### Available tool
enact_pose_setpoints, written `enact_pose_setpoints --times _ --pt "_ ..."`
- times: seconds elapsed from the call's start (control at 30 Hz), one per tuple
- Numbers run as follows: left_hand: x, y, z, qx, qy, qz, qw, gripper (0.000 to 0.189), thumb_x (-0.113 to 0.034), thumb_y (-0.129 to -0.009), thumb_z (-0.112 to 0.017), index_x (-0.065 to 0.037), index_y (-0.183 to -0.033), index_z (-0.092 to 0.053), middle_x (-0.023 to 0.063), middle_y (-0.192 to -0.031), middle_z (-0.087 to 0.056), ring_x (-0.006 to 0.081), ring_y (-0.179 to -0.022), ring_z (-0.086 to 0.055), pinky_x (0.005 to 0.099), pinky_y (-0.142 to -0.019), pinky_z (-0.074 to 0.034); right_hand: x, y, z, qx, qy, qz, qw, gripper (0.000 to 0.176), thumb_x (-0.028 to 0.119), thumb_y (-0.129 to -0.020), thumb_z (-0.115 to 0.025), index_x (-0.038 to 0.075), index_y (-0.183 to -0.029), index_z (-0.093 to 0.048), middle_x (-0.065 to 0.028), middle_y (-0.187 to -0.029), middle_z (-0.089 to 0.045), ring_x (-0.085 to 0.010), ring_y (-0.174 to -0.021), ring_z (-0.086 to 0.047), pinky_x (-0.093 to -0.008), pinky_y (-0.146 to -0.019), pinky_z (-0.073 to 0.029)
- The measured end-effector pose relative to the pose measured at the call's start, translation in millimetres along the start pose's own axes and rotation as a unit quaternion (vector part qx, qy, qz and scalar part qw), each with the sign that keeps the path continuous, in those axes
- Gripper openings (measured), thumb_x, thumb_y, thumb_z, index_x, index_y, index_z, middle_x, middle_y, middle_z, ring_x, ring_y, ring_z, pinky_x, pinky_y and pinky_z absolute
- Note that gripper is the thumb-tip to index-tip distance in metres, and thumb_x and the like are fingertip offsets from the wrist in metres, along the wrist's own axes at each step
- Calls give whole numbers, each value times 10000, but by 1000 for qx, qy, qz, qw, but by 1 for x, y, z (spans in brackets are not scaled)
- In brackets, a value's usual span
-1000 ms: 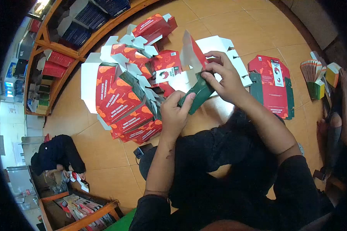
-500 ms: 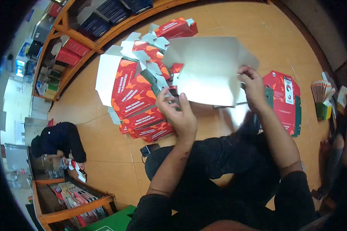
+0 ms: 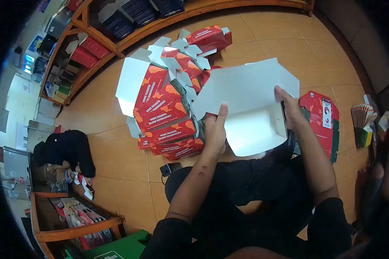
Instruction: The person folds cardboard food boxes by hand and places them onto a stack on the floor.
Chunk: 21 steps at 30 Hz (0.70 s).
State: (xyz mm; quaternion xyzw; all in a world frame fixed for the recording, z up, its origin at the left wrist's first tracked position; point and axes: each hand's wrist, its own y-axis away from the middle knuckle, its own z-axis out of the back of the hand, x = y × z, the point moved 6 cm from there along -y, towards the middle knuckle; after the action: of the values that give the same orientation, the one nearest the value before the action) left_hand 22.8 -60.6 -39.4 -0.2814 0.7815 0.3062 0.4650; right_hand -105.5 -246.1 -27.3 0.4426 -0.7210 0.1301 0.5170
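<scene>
A carton with a white inside (image 3: 248, 88) is held above my lap, its large flap raised and its hollow facing me. My left hand (image 3: 215, 131) grips its left side, thumb up along the inner edge. On the right side, my right hand (image 3: 288, 105) holds the carton, with the thumb at the flap and the fingers behind the wall. Left of the carton stands a pile of red folded boxes (image 3: 166, 108) with white flaps. Flat red and green sheets (image 3: 317, 116) lie on the floor at the right.
Wooden shelves (image 3: 129, 41) with dark blue and red boxes run along the top left. A co-worker in dark clothes (image 3: 67, 151) bends at the left. A small black device (image 3: 170, 168) lies near my knee. Green packets (image 3: 363, 136) stand at far right.
The white sheet has become a carton with raised walls and has tilted towards me. My left hand has moved from its near edge to grip the left side; my right hand has shifted slightly down.
</scene>
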Motion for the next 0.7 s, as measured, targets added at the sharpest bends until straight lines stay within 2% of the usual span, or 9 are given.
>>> enact_pose_setpoints --times 0.17,0.27,0.33,0.4,0.47,0.53,0.6,0.63,0.7 --pt "-5 1 4 -79 43 -15 996 426 -248 -987 -560 81 -1254 -517 133 -1204 -593 179 -1072 -567 309 -924 -434 -5 2 -2 -47 134 -110 984 715 404 -900 -601 -45 -1416 -393 -170 -1337 -522 -237 -1216 -511 -342 -989 -431" --pt "-22 -3 12 -87 81 -70 990 426 -264 -1003 -536 73 -1261 -514 126 -1211 -591 175 -1083 -567 310 -937 -439 -1 -3 -3 117 190 -56 973 714 283 -881 -585 5 -1480 -311 -150 -1341 -512 -218 -1164 -553 -322 -956 -453" --pt "-33 -2 14 -69 100 -103 987 422 -280 -1009 -532 55 -1264 -520 99 -1195 -600 164 -1076 -567 295 -944 -436 8 4 0 85 206 -65 973 690 275 -889 -577 13 -1475 -324 -135 -1324 -523 -209 -1136 -567 -314 -944 -461" --pt "-31 -2 15 -64 116 -105 986 473 -356 -1023 -483 29 -1297 -496 127 -1250 -565 186 -1137 -534 314 -964 -429 11 -1 3 65 157 -63 983 640 274 -908 -566 27 -1460 -357 -115 -1286 -549 -187 -1089 -586 -299 -927 -477" --pt "-44 2 10 -28 162 -239 957 668 -583 -996 -345 -43 -1387 -376 137 -1329 -486 241 -1254 -435 385 -997 -410 20 -9 7 20 100 -51 993 580 339 -924 -567 23 -1391 -433 -126 -1234 -573 -184 -1065 -597 -314 -913 -495" --pt "-25 2 18 -99 287 -158 940 603 -583 -985 -368 -75 -1306 -423 103 -1234 -518 247 -1156 -488 413 -987 -406 38 -21 -12 13 92 -48 995 564 366 -927 -566 18 -1359 -460 -130 -1212 -582 -191 -1067 -598 -323 -912 -498" --pt "-8 -2 25 -130 328 -108 929 544 -555 -996 -364 -84 -1253 -456 100 -1218 -512 247 -1116 -507 429 -984 -407 72 -32 -61 6 95 51 994 552 415 -924 -568 8 -1289 -494 -111 -1127 -599 -196 -972 -629 -335 -799 -545" --pt "6 -7 26 -124 326 -49 936 509 -543 -993 -382 -99 -1225 -468 90 -1197 -521 242 -1099 -516 432 -953 -418 84 -43 -89 9 123 68 990 541 435 -923 -566 12 -1255 -506 -89 -1026 -616 -182 -829 -648 -329 -657 -559" --pt "17 -8 22 -117 322 9 939 475 -532 -990 -399 -113 -1198 -480 80 -1175 -530 236 -1082 -525 435 -922 -430 108 -55 -159 110 203 99 968 479 472 -913 -567 69 -1172 -573 -43 -860 -614 -125 -704 -615 -270 -533 -488"
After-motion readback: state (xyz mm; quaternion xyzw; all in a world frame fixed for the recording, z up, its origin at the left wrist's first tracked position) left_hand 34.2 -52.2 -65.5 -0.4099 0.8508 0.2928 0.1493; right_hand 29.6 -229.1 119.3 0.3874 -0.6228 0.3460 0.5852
